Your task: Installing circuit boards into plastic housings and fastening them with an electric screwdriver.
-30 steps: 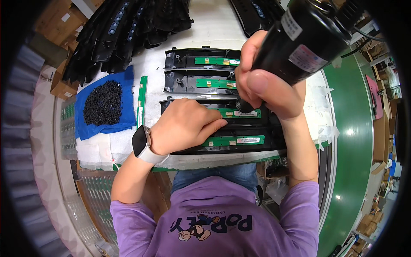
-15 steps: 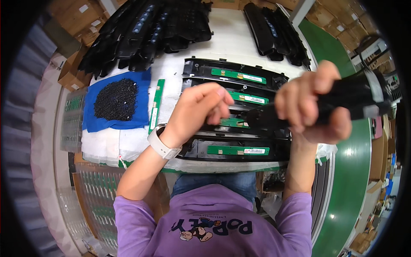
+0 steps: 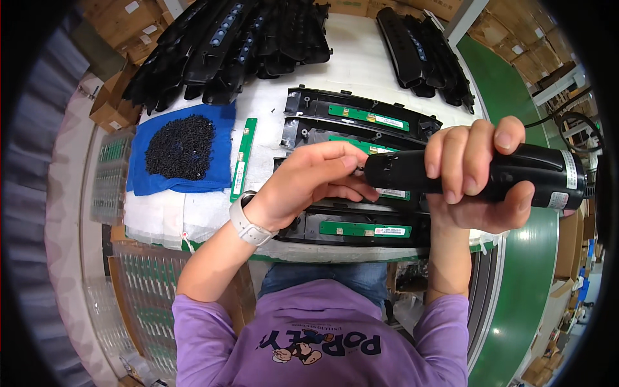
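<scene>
Now the right hand (image 3: 476,160) wraps the driver (image 3: 527,173), left hand (image 3: 311,178) curled at its tip (image 3: 371,171), any pinch hidden. Steady there: best keep both hands braced and aligned!

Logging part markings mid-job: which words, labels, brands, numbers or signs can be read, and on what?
Purple shirt: large dark lettering, upside down in view, legible but not copied here; the finer line is too small.
Black handheld power tool: white label by its rear end, print too small to read.
Green circuit boards: white stickers, print too small.
Cardboard boxes: pale labels, unreadable.
</scene>
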Motion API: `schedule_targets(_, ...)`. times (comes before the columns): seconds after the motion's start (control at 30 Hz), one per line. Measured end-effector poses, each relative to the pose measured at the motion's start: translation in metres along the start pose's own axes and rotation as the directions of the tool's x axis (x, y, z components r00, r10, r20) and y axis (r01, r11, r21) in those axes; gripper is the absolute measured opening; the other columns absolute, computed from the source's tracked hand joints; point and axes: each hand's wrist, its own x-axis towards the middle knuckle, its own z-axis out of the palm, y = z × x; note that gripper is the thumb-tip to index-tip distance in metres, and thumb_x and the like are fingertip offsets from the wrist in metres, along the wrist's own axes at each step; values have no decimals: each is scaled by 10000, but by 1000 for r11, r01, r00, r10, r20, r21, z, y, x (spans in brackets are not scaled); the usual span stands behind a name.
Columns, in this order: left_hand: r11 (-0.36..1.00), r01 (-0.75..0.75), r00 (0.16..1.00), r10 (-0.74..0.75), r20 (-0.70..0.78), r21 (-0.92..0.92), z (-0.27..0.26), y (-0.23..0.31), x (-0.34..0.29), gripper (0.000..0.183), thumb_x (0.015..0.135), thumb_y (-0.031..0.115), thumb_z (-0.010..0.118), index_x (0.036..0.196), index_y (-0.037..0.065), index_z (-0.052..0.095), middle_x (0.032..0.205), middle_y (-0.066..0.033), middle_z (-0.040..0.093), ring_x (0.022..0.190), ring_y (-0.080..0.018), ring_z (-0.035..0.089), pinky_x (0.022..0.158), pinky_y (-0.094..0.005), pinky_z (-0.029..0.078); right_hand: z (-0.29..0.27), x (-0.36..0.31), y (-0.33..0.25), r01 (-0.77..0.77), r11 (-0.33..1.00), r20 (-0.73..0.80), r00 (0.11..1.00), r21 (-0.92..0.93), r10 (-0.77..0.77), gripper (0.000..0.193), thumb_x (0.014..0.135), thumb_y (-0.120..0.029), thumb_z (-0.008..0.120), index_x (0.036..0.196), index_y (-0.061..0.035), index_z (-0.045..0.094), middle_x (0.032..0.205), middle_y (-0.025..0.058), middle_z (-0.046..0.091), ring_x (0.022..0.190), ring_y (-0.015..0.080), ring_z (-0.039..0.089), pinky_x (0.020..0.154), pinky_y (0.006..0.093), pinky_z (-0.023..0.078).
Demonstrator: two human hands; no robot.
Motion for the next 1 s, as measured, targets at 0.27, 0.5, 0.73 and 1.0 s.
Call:
schedule_targets(0.27, 927, -56, 985, 112, -133, 370, -6, 0, -6, 148, 914, 73, 564, 965, -50, 629, 822, -127, 671, 643, -138, 643, 593, -215, 505, -4, 0, -21, 61, 997, -133, 990, 43, -55, 432, 881, -398, 548, 1131, -55, 470, 705, 1, 505, 517, 110, 478, 617, 313, 419)
schedule_targets(0.5, 911, -88, 980, 152, -128, 403, -2, -2, -7, 148, 851, 11, 626, 978, -53, 670, 822, -102, 678, 688, -116, 649, 623, -221, 521, -6, 1, -16, 25, 998, -62, 998, 53, -22, 435, 875, -407, 558, 1132, -67, 469, 688, -9, 501, 513, 107, 484, 601, 306, 426)
schedule_targets(0.73, 830, -63, 982, 152, -116, 555, -5, 5, -11, 114, 816, -19, 643, 913, -62, 684, 771, -104, 683, 673, -126, 661, 618, -213, 522, 2, 3, -8, -56, 996, -58, 997, 64, 60, 405, 855, -391, 591, 1084, -77, 478, 661, -28, 482, 494, 89, 478, 576, 280, 415)
schedule_targets(1.0, 849, -3, 981, 104, -162, 528, -10, 11, -17, 122, 789, -62, 668, 907, -92, 670, 787, -132, 680, 679, -157, 669, 637, -234, 543, 10, 6, -4, -67, 996, -127, 989, 66, 75, 402, 858, -381, 582, 1090, -65, 490, 678, -20, 489, 497, 93, 473, 585, 293, 409)
